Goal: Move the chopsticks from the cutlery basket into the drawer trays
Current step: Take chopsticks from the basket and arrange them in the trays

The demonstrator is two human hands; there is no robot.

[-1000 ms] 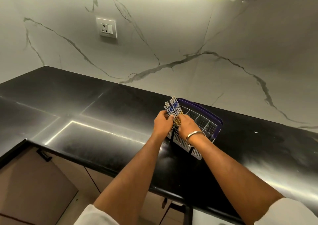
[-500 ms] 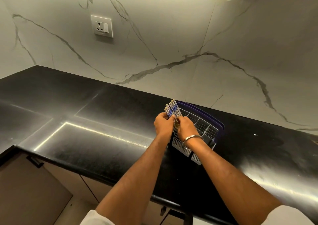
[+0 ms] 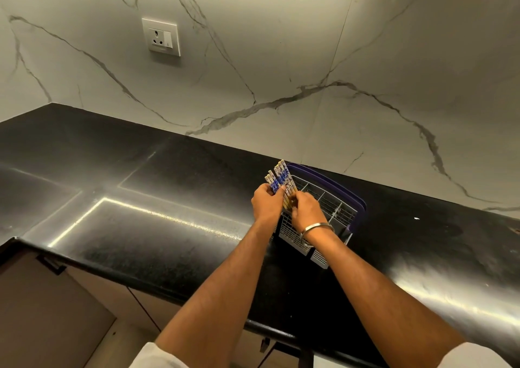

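Note:
A bundle of several blue-and-white patterned chopsticks (image 3: pixel 280 177) stands upright at the left end of a white grid cutlery basket (image 3: pixel 332 210) with a purple handle, on the black countertop (image 3: pixel 157 198). My left hand (image 3: pixel 266 203) is wrapped around the bundle from the left. My right hand (image 3: pixel 306 211), with a metal bangle on its wrist, grips the lower part of the chopsticks from the right, just above the basket's rim. The chopsticks' lower ends are hidden behind my hands. No drawer tray is in view.
A marble wall with a power socket (image 3: pixel 161 36) rises behind the counter. Below the counter's front edge are beige cabinet fronts with a dark handle (image 3: pixel 52 263) at the left. The countertop stretches wide to the left and right of the basket.
Both hands have closed tighter around the chopsticks, and the bundle stands a little more gathered. The camera has shifted slightly; the basket has not moved.

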